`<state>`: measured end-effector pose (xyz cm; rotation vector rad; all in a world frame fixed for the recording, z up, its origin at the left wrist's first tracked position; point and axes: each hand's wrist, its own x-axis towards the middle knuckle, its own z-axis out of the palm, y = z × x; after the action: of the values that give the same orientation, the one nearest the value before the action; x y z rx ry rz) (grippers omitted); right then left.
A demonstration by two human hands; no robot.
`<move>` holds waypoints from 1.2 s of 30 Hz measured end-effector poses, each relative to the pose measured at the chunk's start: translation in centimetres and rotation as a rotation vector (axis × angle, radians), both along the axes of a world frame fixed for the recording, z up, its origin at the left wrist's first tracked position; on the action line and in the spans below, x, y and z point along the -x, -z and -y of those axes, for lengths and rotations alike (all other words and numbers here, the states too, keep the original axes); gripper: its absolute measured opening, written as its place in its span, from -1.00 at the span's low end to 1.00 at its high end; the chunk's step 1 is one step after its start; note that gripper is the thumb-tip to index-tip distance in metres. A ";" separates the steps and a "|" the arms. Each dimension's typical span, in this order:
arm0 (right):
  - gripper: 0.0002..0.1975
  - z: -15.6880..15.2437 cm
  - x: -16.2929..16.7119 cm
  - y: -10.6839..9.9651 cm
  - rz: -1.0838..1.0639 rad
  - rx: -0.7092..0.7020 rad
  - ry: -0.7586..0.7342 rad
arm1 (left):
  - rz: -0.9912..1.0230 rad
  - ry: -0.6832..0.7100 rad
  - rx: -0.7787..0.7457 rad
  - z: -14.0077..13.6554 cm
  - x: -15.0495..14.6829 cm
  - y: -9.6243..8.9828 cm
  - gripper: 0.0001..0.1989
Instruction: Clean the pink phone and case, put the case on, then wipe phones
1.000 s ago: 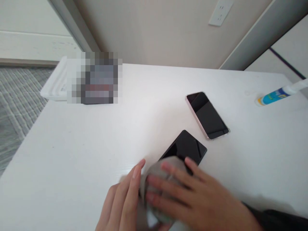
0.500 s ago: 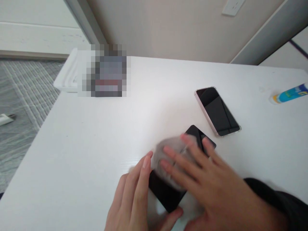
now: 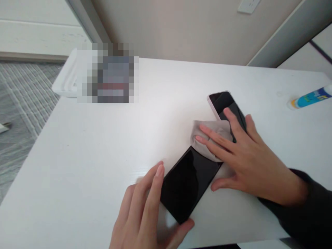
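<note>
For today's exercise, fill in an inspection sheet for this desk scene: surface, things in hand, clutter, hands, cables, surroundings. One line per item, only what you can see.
Surface: white table, no marks visible.
Things in hand: black phone lying flat, screen dark; grey cloth at its far end; pink-edged phone just beyond, partly covered by fingers.
Clutter: blue and white tube lying at the far right; white tray at the far left beside a blurred-out item.
Hands: left hand steadies the black phone's near end; right hand presses flat on the cloth.
Cables: nothing seen.
Surroundings: beige wall, wall socket, grey carpet.
</note>
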<state>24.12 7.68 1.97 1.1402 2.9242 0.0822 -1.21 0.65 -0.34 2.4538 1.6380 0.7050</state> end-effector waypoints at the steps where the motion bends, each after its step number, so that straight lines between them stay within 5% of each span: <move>1: 0.08 0.1 0.1 0.0 -0.009 0.016 -0.012 | -0.003 0.007 0.005 0.0 0.1 0.0 -0.12; 4: -0.18 0.6 0.8 -0.1 -0.033 0.048 -0.319 | -0.022 0.029 0.003 0.0 0.1 -0.1 -0.10; 9: 0.04 0.6 1.7 -0.1 -0.032 0.056 -0.049 | 0.019 -0.016 0.008 0.0 -0.1 -0.1 -0.02; 13: -0.12 0.6 2.0 0.1 -0.071 0.085 -0.362 | 0.007 -0.010 -0.002 0.1 -0.2 0.1 -0.04; 18: 0.08 0.2 0.8 0.1 -0.004 0.040 -0.074 | 0.020 -0.044 0.033 0.2 -0.4 -0.1 -0.04; 22: 0.02 0.6 0.0 -0.1 -0.050 0.067 -0.347 | 0.020 -0.030 0.031 0.3 -0.4 -0.2 -0.07; 26: 0.08 0.2 -0.7 -0.2 0.020 0.015 -0.042 | 0.023 -0.055 0.057 0.4 -0.4 -0.3 -0.03; 31: -0.03 0.4 -0.6 0.1 -0.030 0.055 -0.351 | 0.019 -0.040 0.054 0.3 -0.5 -0.3 -0.06; 36: 0.10 0.0 -0.5 0.1 -0.007 0.010 -0.062 | 0.021 -0.067 0.075 0.3 -0.5 -0.3 -0.02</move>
<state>24.66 7.66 1.92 1.0507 2.9631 0.0630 -0.69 0.39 -0.03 2.3430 1.7133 0.6625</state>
